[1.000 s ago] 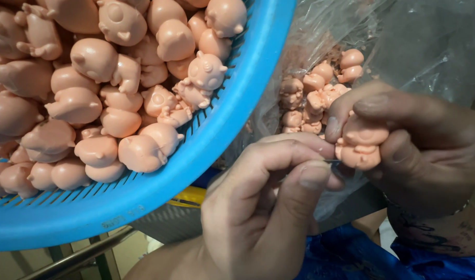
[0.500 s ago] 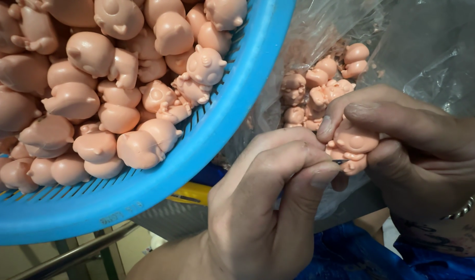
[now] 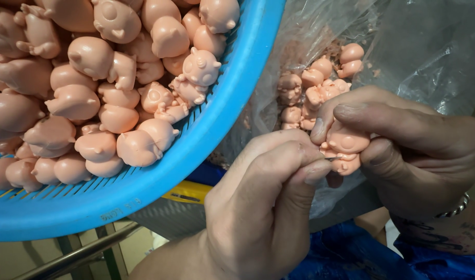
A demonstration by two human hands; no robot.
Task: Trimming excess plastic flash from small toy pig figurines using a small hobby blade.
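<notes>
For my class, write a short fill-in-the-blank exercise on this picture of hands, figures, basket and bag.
1. The right hand grips one pink ____ between thumb and fingers.
2. The basket full of figures is coloured ____.
3. More figures lie behind the hands inside a clear plastic ____.
4. The left hand pinches at the held figure with its ____ and forefinger.

Missing words: figure; blue; bag; thumb
</notes>
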